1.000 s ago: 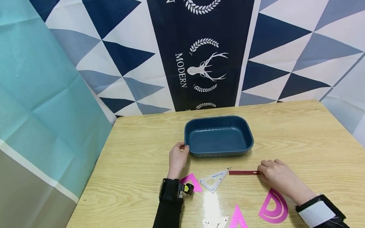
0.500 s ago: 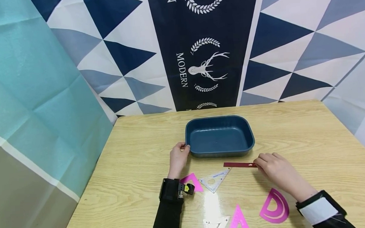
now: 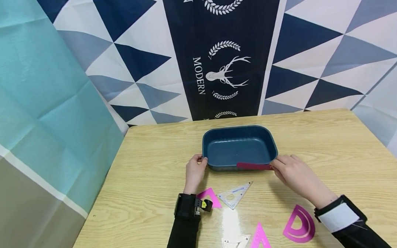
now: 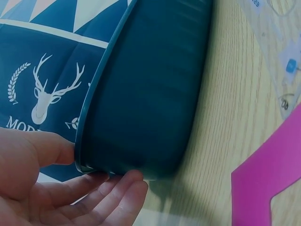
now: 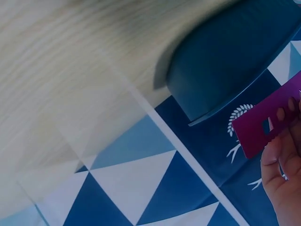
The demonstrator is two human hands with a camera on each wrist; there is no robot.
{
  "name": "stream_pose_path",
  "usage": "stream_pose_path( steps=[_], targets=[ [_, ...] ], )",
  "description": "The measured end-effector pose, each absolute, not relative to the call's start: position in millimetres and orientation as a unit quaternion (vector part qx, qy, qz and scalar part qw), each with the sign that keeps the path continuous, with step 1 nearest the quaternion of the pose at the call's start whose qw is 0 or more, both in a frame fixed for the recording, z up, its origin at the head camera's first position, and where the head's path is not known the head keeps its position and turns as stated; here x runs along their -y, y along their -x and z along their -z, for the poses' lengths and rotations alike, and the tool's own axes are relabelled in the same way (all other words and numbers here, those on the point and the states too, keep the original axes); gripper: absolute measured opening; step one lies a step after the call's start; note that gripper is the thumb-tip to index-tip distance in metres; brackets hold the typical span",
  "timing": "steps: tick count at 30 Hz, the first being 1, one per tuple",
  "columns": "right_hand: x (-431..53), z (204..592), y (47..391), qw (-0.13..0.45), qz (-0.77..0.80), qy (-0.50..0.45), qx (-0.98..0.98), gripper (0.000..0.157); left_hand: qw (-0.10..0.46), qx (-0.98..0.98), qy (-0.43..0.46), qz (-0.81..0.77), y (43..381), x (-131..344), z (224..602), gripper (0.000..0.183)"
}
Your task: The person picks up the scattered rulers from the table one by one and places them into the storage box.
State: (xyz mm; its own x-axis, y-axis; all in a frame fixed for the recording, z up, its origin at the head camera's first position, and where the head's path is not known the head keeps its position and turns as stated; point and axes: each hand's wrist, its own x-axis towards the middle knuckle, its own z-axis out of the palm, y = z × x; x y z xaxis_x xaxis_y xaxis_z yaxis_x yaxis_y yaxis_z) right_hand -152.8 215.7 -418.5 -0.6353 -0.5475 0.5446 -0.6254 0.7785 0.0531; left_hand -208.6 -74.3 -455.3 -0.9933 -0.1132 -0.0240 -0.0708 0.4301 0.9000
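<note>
Dark red ruler (image 3: 253,166) pinched at its right end by the right hand (image 3: 288,170), thumb and fingers on it; it looks more magenta in the right wrist view, with a small slot near the end; free end points left, long side roughly along the near rim of the dark blue basin (image 3: 234,150); it overlaps that rim in the head view, touching or not I cannot tell; left hand (image 3: 194,173) grips the basin's rim near its near-left corner, thumb at the rim, fingertips under it by the outer wall; basin sits upright on the wooden table (image 3: 147,170).

In front of the basin: pink set square (image 3: 216,201) partly behind the left wrist gear; clear set square (image 3: 240,191) just right of it; second clear set square (image 3: 227,242) and pink triangle (image 3: 259,233) side by side, both cut by the bottom edge; pink protractor (image 3: 310,224) left of the right wristband (image 3: 339,217); patterned backdrop (image 3: 314,34) behind, with deer print.
</note>
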Motion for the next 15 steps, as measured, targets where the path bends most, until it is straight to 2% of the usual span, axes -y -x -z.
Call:
stream_pose_path(
  steps=[3,8,15],
  targets=[
    [-212,416,157,0.265,-0.066,-0.315,0.909,0.011,0.023,0.847,-0.053,0.528,208,75,455,0.03],
    [-205,412,164,0.248,-0.061,-0.295,0.921,0.016,0.025,0.845,-0.055,0.532,208,74,456,0.029],
    [-195,409,173,0.272,-0.053,-0.291,0.916,0.018,0.022,0.839,-0.057,0.54,209,74,456,0.029]
  ],
)
